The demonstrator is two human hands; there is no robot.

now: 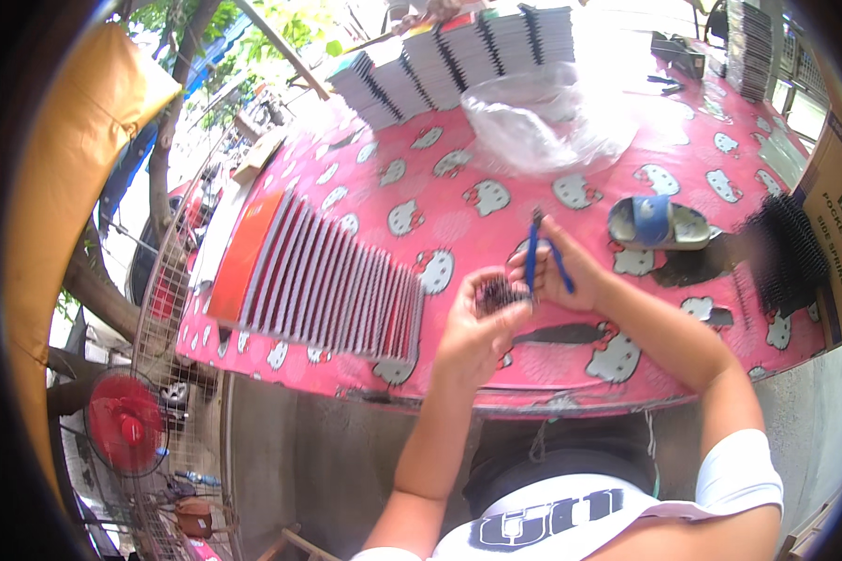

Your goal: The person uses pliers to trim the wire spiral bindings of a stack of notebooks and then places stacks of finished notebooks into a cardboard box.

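Near the table's front edge, my left hand [477, 323] is closed around a small dark bundle [498, 295]. It looks like black coils, but the fingers cover part of it. Just right of it, my right hand [571, 271] grips blue-handled pliers [532, 257], jaws pointing up and away from me. The two handles are spread apart. To the left of my hands stands a long fanned row of notebooks [332, 271] with a red cover at its far left end. A bunch of black spiral coils [784, 252] sits at the right side.
The pink patterned tablecloth [477, 196] covers the table. At the back are stacks of spiral-bound notebooks [449, 61] and a clear plastic bag [543, 122]. A blue slipper [655, 224] lies right of my hands, near a cardboard box [837, 206]. A red fan [126, 423] stands lower left.
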